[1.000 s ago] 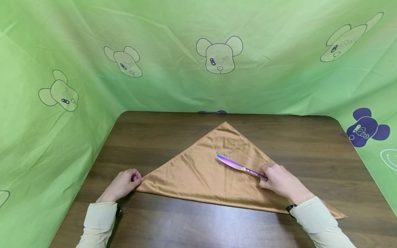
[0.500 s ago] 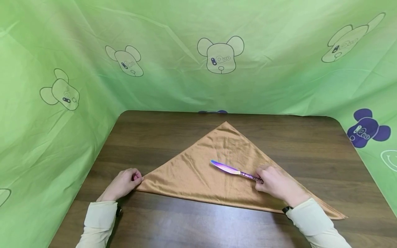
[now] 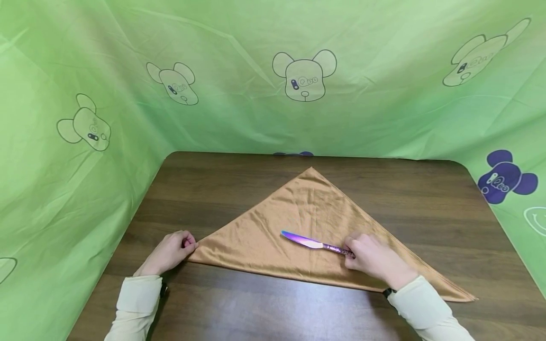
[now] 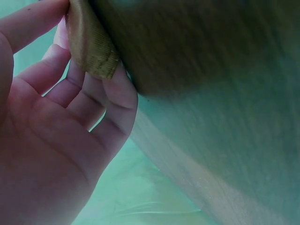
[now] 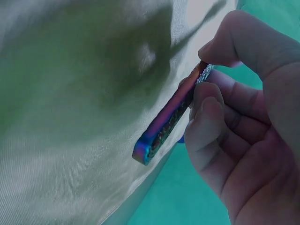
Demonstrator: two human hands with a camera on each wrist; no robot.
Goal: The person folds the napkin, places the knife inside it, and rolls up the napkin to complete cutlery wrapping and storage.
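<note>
A copper-coloured satin cloth napkin [image 3: 264,237], folded into a triangle, lies on the table with its long edge toward me and its peak at the back. My left hand [image 3: 172,251] pinches the left corner; in the left wrist view the napkin's corner [image 4: 91,47] shows between thumb and fingers. My right hand [image 3: 377,258] holds an iridescent purple-blue table knife [image 3: 304,240] by its patterned handle, over the napkin's middle, blade pointing left. The knife's handle end [image 5: 164,117] sticks out of the thumb-and-finger grip in the right wrist view, where the blade is hidden.
The brown wood-grain table [image 3: 213,184] has rounded far corners. Green curtains [image 3: 239,118] printed with mouse-like heads hang behind the table and along both sides.
My right hand has moved the knife left and toward me, across the napkin. The left hand keeps its pinch on the corner, and the napkin lies as before.
</note>
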